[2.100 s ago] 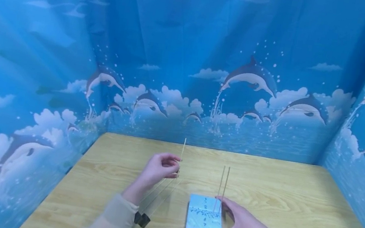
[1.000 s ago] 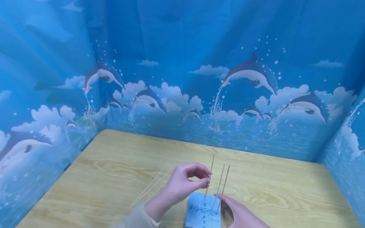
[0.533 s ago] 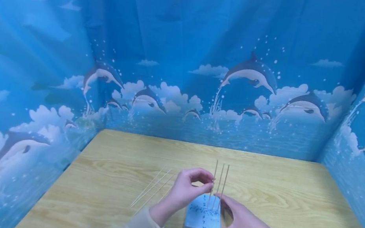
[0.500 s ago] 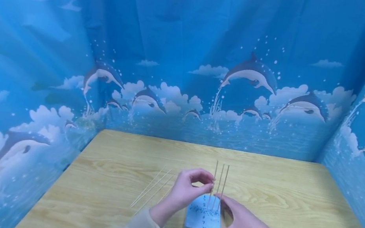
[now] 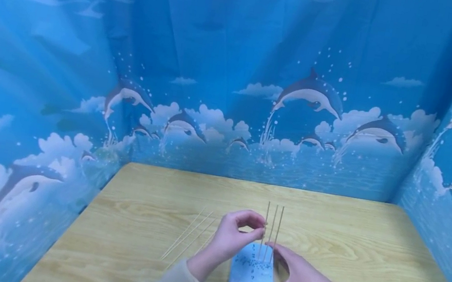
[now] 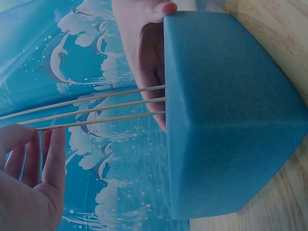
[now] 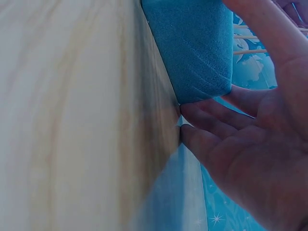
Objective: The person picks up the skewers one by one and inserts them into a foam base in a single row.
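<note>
Thumb and fingertips of my left hand (image 5: 233,236) pinch a thin wooden skewer (image 6: 101,121). It stands upright, its lower end at the top face of a blue foam block (image 5: 250,280). Two more skewers (image 5: 279,228) rise from the same face just to its right, making a short row. My right hand (image 5: 304,277) grips the block's right side, thumb by the front corner and fingers toward the back. Dark specks dot the block's top in a cross-like pattern. In the right wrist view, fingertips lie along the block's lower edge, close to the table.
Several loose skewers (image 5: 186,235) lie slanted on the wooden table (image 5: 354,230), left of the block and partly behind my left forearm. A blue curtain (image 5: 225,86) printed with dolphins closes off the back and sides.
My left hand has carried its upright skewer rightward from beside the block onto the block's top, beside the two standing there. Over the last half second it hardly moves. My right hand keeps its hold.
</note>
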`<state>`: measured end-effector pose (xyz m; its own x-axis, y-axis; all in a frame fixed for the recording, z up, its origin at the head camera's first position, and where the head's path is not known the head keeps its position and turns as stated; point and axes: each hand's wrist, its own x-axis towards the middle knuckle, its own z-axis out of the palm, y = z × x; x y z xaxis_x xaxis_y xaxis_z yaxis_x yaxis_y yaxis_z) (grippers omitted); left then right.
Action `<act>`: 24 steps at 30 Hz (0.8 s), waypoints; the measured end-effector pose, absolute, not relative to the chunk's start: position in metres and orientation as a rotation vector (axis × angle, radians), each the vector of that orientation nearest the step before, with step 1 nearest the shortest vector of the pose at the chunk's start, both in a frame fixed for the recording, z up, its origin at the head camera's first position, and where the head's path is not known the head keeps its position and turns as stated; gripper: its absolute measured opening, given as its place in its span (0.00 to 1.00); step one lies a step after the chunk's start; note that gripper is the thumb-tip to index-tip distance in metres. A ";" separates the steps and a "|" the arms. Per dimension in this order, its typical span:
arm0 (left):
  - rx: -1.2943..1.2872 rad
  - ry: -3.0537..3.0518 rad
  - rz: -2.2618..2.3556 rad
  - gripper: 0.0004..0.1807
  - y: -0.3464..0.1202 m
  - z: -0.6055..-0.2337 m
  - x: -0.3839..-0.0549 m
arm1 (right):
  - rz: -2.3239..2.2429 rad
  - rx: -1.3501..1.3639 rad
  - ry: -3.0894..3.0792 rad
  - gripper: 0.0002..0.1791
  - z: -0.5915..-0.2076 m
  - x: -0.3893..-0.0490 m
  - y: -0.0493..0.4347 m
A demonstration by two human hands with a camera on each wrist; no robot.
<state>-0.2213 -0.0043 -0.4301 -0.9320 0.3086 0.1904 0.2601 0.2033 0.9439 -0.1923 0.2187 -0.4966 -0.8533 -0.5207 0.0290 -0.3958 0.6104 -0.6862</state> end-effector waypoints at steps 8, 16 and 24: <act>0.570 2.383 1.894 0.08 -0.005 -0.434 -0.223 | -1.068 -0.768 2.665 0.66 -0.498 -0.191 0.217; 0.569 2.389 1.881 0.09 -0.003 -0.438 -0.225 | -1.070 -0.757 2.659 0.66 -0.498 -0.192 0.218; 0.563 2.412 1.873 0.08 -0.001 -0.440 -0.226 | -1.076 -0.767 2.663 0.66 -0.495 -0.193 0.219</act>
<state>-0.2260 -0.0011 -0.4395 -0.9336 0.3034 0.1906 0.2599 0.2072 0.9432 -0.1926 0.2186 -0.4955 -0.8537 -0.5196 0.0353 -0.3983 0.6078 -0.6870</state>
